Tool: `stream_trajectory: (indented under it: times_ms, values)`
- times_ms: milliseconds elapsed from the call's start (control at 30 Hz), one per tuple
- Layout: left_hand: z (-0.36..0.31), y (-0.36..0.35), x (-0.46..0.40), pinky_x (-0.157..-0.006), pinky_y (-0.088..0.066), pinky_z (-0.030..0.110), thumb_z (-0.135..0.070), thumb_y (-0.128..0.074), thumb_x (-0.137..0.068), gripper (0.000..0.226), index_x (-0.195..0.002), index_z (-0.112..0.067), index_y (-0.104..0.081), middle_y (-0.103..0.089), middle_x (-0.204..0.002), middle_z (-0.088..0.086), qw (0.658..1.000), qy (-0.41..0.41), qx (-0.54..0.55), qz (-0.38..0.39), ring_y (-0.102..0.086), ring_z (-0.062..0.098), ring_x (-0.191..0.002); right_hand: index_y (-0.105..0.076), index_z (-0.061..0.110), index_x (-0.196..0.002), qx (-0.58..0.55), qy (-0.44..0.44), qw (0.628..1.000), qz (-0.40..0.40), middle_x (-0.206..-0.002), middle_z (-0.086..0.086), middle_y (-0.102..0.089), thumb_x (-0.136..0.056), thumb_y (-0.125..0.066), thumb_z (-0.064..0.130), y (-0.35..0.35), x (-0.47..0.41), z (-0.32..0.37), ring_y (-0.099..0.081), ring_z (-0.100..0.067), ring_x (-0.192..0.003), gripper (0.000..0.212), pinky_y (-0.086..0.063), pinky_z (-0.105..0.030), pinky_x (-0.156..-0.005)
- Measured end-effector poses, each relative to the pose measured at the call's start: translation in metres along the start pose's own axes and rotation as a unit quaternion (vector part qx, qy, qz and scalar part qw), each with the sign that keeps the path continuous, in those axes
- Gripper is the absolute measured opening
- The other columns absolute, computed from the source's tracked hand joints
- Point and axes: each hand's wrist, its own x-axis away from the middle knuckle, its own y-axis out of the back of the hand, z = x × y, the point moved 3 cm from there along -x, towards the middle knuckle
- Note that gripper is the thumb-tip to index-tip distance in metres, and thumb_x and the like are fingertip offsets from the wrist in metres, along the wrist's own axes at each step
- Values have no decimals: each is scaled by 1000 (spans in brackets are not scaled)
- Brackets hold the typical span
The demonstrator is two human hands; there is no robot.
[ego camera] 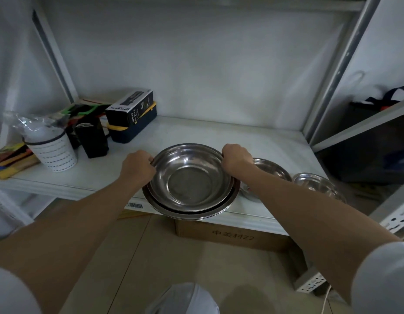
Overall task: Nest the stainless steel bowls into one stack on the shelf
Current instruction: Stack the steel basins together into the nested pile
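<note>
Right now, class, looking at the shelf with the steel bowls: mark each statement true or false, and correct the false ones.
1. Both hands, left and right, grip the top bowl. True.
2. The stack sits at the shelf's back wall. False: it overhangs the front edge.
3. Two more bowls, one and another, lie right of the stack. True.
4. The white perforated cup is empty. False: it holds clear plastic.

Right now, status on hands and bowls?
Left hand and right hand grip top bowl rim, seated in stack. Two loose bowls to right. Nothing blocking.
</note>
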Motion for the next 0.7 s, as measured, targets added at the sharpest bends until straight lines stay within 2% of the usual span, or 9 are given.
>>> stream_trajectory:
  times_ms: [167,333,400,467,500,533,600,700]
  values:
    - [1,0,-3,-44,-30,25,-5,-69,-76,29,-51,-12,-56,-56,-57,7,998,-7,-58,-17,-53,22,-56,-62,-1,-110,35,34,999,-4,-117,-17,-54,-89,-49,-3,-6,-1,5,-59,-35,-105,25,-44,-34,-75]
    - [-1,-5,-2,-48,-34,26,-3,-65,-79,36,-50,-14,-49,-48,-53,4,997,-24,-78,-4,-48,19,-52,-60,3,-115,88,54,995,-3,-116,-14,-55,-90,-51,1,-10,-3,8,-59,-33,-107,27,-47,-36,-81]
    - [-6,-9,-1,-51,-38,29,-3,-63,-80,33,-54,-14,-47,-50,-58,6,996,-41,-78,-3,-49,20,-55,-58,6,-119,102,58,993,-16,-119,-12,-54,-91,-50,5,-8,-2,8,-57,-32,-109,29,-46,-37,-80]
    - [-19,-7,2,-57,-43,32,-8,-61,-81,21,-64,-15,-51,-58,-73,10,993,-78,-87,-12,-56,23,-67,-56,8,-122,99,67,992,-43,-121,-11,-53,-93,-49,12,-4,-3,10,-54,-30,-111,31,-43,-36,-76]
    - [-27,-5,3,-62,-46,34,-11,-60,-82,7,-76,-14,-59,-60,-83,10,990,-100,-94,-12,-59,25,-77,-55,10,-123,95,73,991,-56,-121,-10,-53,-93,-48,15,-1,-4,12,-53,-29,-111,31,-41,-35,-75]
    - [-34,-4,2,-68,-49,36,-14,-60,-83,14,-96,-14,-65,-62,-96,10,988,-114,-100,-15,-60,27,-89,-54,11,-125,94,81,990,-64,-122,-10,-53,-94,-47,17,2,-4,13,-52,-29,-112,32,-39,-35,-74]
    - [-48,-1,1,-78,-48,38,-17,-59,-85,45,-130,-18,-57,-60,-121,10,986,-127,-107,-2,-56,28,-110,-52,13,-128,95,92,988,-77,-123,-9,-53,-95,-46,22,8,-5,13,-51,-28,-113,34,-38,-35,-73]
    - [-66,3,3,-79,-42,37,-18,-57,-88,53,-140,-20,-48,-55,-133,9,985,-133,-108,-6,-52,28,-120,-50,16,-132,92,90,988,-86,-126,-9,-53,-96,-44,26,17,-3,9,-51,-29,-115,38,-39,-36,-74]
